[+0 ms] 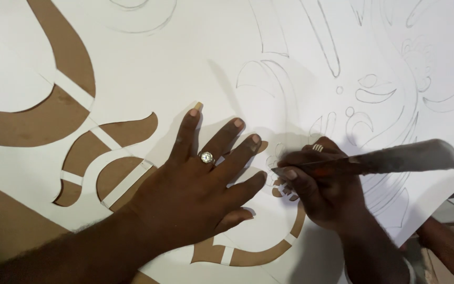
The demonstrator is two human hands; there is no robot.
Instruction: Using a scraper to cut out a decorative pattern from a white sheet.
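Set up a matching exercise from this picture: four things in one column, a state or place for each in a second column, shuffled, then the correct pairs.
Things:
1. left hand
2. right hand
3. white sheet
4. brown board

States or places:
A. shows through the cut-out openings
B. grips a long cutting tool
C. lies flat, fingers spread, a ring on one finger
D. carries pencilled ornament lines

Pairs: 1-C, 2-B, 3-D, 4-A
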